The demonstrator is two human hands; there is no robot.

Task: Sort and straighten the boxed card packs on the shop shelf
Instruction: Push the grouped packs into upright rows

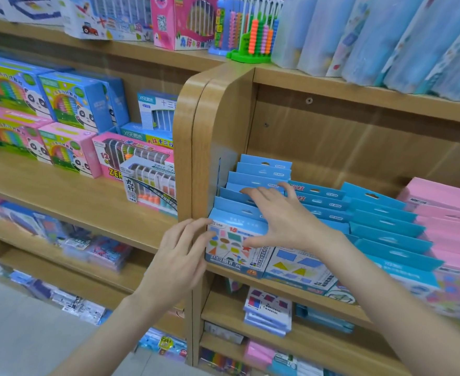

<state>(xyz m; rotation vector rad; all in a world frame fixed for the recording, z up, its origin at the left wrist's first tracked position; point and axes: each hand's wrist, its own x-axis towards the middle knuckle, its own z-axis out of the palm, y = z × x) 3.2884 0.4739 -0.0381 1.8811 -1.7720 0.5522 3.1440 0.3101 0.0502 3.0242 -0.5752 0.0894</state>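
Observation:
Blue boxed card packs stand in rows on the wooden shelf (283, 287), hang tabs up. The leftmost row (261, 169) runs back along the shelf's side panel. Its front pack (230, 246) shows coloured shapes. My left hand (178, 256) touches that pack's left edge with its fingertips, fingers relaxed. My right hand (280, 215) lies spread over the tops of the left row's front packs, thumb down against the front pack's face. A second row (323, 204) and a third row (386, 223) of blue packs stand to the right, then pink packs (445, 213).
The rounded wooden side panel (196, 147) divides this shelf from the left unit, which holds abacus boxes (71, 126). Above stand bead abacuses (253, 31) and wrapped blue rolls (386, 36). Lower shelves hold more card packs (268, 312).

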